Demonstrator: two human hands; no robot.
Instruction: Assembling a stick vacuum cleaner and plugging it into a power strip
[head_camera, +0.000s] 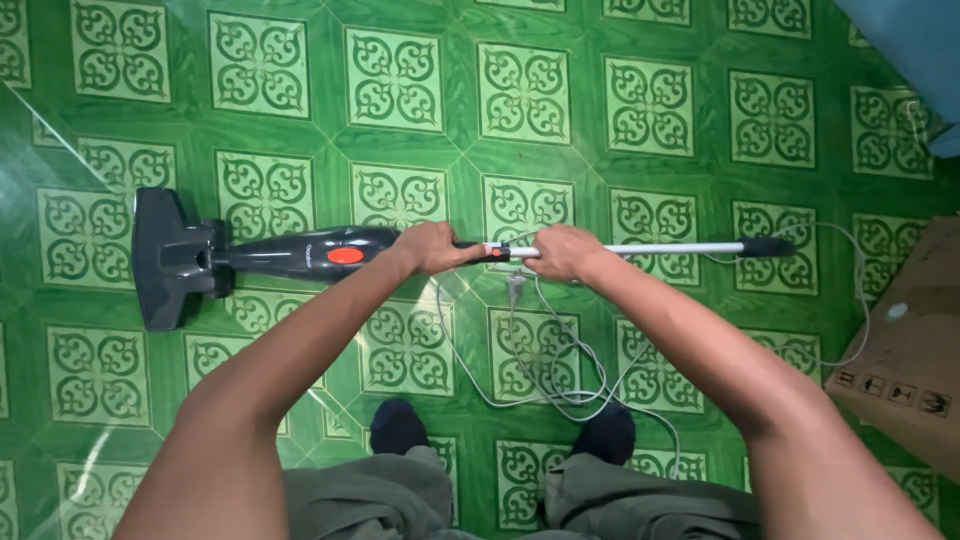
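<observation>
While held level, vacuum (300, 255) spans left hand (432, 248) and right hand (562, 251).

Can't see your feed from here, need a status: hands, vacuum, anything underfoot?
Left hand shut on stick vacuum body. Right hand shut on metal tube. Grey cord loose on floor by feet; cardboard box at right.

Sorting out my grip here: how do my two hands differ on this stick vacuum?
The left hand wraps the dark body near the orange button; the right hand wraps the silver tube. The left sits nearer the floor head, the right nearer the cord. Both are closed around it.
</observation>
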